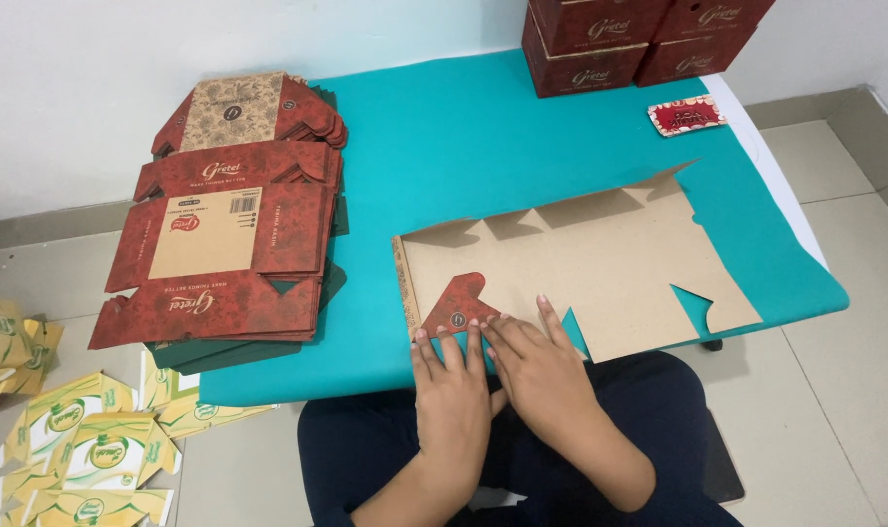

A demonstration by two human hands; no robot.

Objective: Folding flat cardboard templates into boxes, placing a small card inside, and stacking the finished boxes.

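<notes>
Both hands lay flat, fingers extended, gripping nothing: the left hand (451, 376) and right hand (537, 366) pressed a folded red flap (459, 303) onto an unfolded brown carton blank (600, 268), which rested near the front edge of the teal counter (444, 146). A stack of flat red cartons (229, 224) lay to the left.

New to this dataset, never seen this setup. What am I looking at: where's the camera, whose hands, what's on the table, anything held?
There is one picture, from a camera worn on a seated person's head, looking down. No machine is involved, only two bare hands. The left hand and right hand press flat on the near edge of an unfolded cardboard box blank, brown side up, with one red flap folded over. Neither hand grips anything. The blank lies on a teal table. To the left is a stack of flat red blanks, at the far edge are assembled red boxes, and yellow-green cartons lie on the floor.
</notes>
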